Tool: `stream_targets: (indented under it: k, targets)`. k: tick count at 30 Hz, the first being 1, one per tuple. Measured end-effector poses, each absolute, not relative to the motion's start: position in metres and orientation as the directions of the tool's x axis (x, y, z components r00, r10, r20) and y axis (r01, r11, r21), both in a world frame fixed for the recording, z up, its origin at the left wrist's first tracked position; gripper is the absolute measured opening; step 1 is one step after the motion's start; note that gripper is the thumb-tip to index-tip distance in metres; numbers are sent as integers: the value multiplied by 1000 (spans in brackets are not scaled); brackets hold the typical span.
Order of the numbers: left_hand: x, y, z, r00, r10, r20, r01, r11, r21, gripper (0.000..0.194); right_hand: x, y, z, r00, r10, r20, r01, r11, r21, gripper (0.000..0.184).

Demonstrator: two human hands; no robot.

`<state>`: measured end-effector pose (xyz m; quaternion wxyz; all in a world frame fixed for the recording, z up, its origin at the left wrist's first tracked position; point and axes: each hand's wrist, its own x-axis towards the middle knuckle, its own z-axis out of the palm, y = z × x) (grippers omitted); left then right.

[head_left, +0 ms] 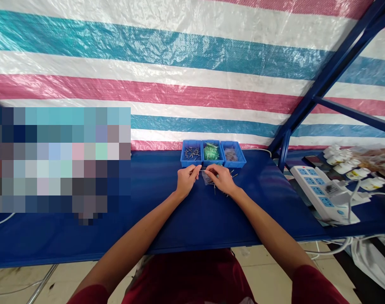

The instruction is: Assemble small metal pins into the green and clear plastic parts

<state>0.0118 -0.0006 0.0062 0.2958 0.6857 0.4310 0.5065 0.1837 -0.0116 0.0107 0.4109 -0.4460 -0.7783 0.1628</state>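
Both hands meet just in front of the small blue bins. My left hand (186,179) is closed in a pinch on one end of a thin, pale rod-like piece (203,170). On its other end my right hand (222,178) pinches too, so the piece bridges the short gap between them. Its exact kind is too small to make out. Under and beside the right hand lie a clear plastic bag (207,179) and several thin metal pieces (233,174), partly hidden by that hand.
Behind the hands stand three joined blue bins: one with thin metal pieces (192,153), one with green packets (211,151), one with clear bags (231,154). A power strip (317,192) and white bottles (347,165) sit right, beyond a blue frame post (285,150). The left is pixelated.
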Motion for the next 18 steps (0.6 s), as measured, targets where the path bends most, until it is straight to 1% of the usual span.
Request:
stream_targets:
  k: [3,5,8,12,14,15,18]
  targets:
    - [12,0,5,129,895,427,260,-446,857,46,183,-12,12,-273,810,519,585,568,-579,32]
    - [13,1,3,139,889,436,230,-458,859,40,183,-12,14,-267,807,527,605,566,-561,37]
    - [15,2,-1,150,868,474,207,-497,843,30,184,-11,15,-239,825,513,616,537,-577,42]
    - [16,1,-1,155,854,497,232,-521,822,31,185,-11,13,-212,845,491,607,508,-611,45]
    - [14,4,5,95,853,513,271,-518,811,33,185,-11,12,-194,853,484,596,495,-633,46]
    - [13,7,9,33,849,528,302,-512,805,34,186,-11,12,-185,857,481,589,489,-644,45]
    - [8,23,22,-235,782,577,410,-458,789,34,187,-11,12,-173,864,473,582,477,-658,45]
